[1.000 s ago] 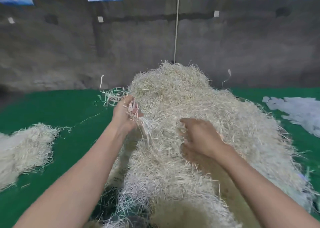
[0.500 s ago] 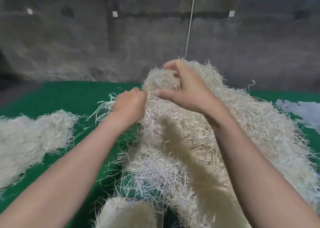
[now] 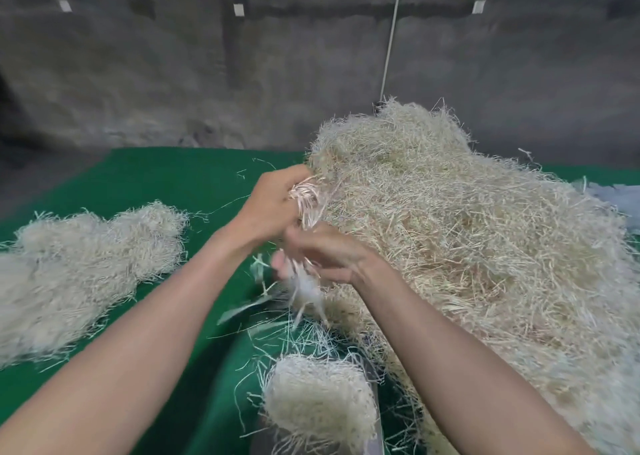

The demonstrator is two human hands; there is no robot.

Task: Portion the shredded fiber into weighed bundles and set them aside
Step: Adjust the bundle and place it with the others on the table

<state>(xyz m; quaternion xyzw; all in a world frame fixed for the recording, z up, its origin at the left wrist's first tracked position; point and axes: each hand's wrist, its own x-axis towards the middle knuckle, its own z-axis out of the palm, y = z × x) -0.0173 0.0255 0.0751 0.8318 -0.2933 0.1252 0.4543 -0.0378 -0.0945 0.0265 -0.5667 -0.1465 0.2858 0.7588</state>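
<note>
Shredded fiber (image 3: 467, 229) heaped in a tall, straw-pale mound over the right half of a green worktop (image 3: 166, 184), from the near edge to the far one. Behind it a rough grey concrete wall (image 3: 173, 74), with a thin white cord (image 3: 391, 39) hanging straight down toward the top of the mound and small white tags (image 3: 238, 9) fixed high up. Left grip (image 3: 273, 209) at the mound's left flank, fingers curled tight round a tuft (image 3: 306, 195) at the heap's edge. Right grip (image 3: 325, 257) just nearer, close against the left one, blurred, fingers curled over loose strands (image 3: 308, 292) dangling below it; finer finger positions impossible to tell through the blur. Nearer again, a small rounded bundle (image 3: 318, 399) lying on a grey-edged thing (image 3: 375, 416), mostly hidden beneath it. Flatter spread pile (image 3: 79, 267) well apart on the left of the worktop. Stray strands scattered over the green between bundle and mound. Pale crumpled sheet (image 3: 620, 198) at the far right, partly behind the mound.
</note>
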